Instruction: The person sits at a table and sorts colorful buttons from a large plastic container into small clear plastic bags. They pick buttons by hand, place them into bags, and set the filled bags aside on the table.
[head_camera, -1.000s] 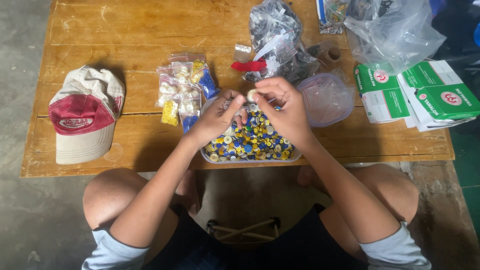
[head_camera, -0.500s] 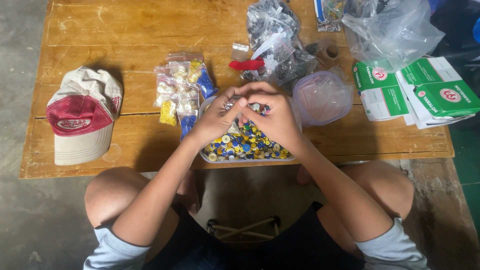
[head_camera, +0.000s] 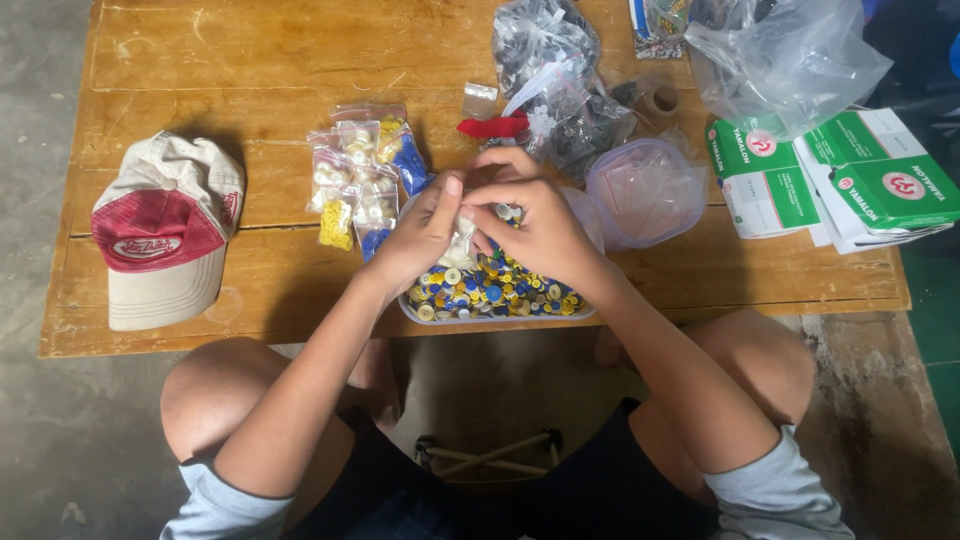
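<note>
Table (head_camera: 200, 60): wooden, low; it carries everything within arm's reach of the seated person, whose knees sit just under its near edge.
Clear bags (head_camera: 790, 60): large plastic bags lie far beyond the right hand, at the back corner, apart from the working spot.
Cap (head_camera: 165, 230): red and cream, well to the outer side of the left hand, set aside from the work.
Green boxes (head_camera: 850, 180): stacked well out past the right hand, untouched.
Tray of buttons (head_camera: 500, 295): clear container of blue, yellow and white buttons directly beneath both hands, so pieces are a short lift away.
Lid (head_camera: 645, 190): clear, round-cornered, just beyond the right hand, off the tray to leave it open.
Filled packets (head_camera: 365, 175): small sorted bags grouped just beyond the left hand.
Left hand (head_camera: 420, 235): fingers closed, pinching a small clear packet (head_camera: 462, 240) above the tray.
Right hand (head_camera: 535, 230): curled, fingertips meeting the same packet; whether it holds a button cannot be told.
</note>
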